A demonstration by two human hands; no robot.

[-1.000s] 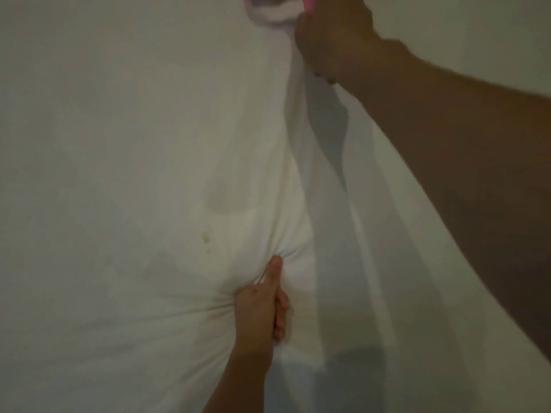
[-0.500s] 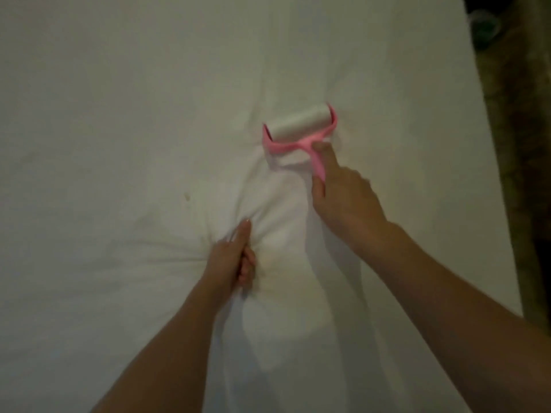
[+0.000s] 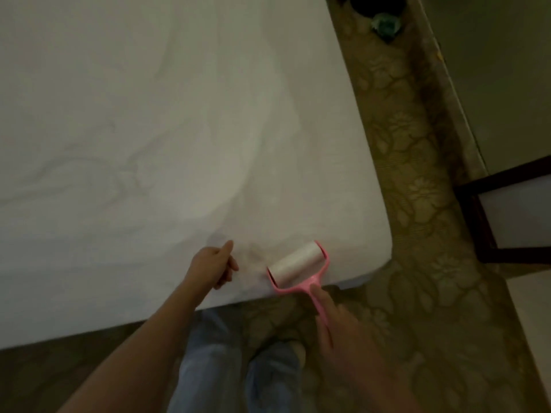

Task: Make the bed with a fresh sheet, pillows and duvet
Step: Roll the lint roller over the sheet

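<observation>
Sheet point(image 3: 185, 120) white across bed, smoother than half a second ago, bunched fold let go. Left hand point(image 3: 213, 265) resting near bed's corner, fingers loosely curled, gripping nothing. Right hand point(image 3: 331, 320) gripping handle of pink lint roller point(image 3: 298, 268), drawn back to mattress edge. Cleaning likely near done; pillows, duvet not yet in sight. Patterned carpet point(image 3: 417, 174) beside bed; dark-framed furniture point(image 3: 512, 216) at right.

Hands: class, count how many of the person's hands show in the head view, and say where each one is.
2. The left hand rests on the white sheet near the bed's edge; the right hand grips the pink lint roller beside it.
</observation>
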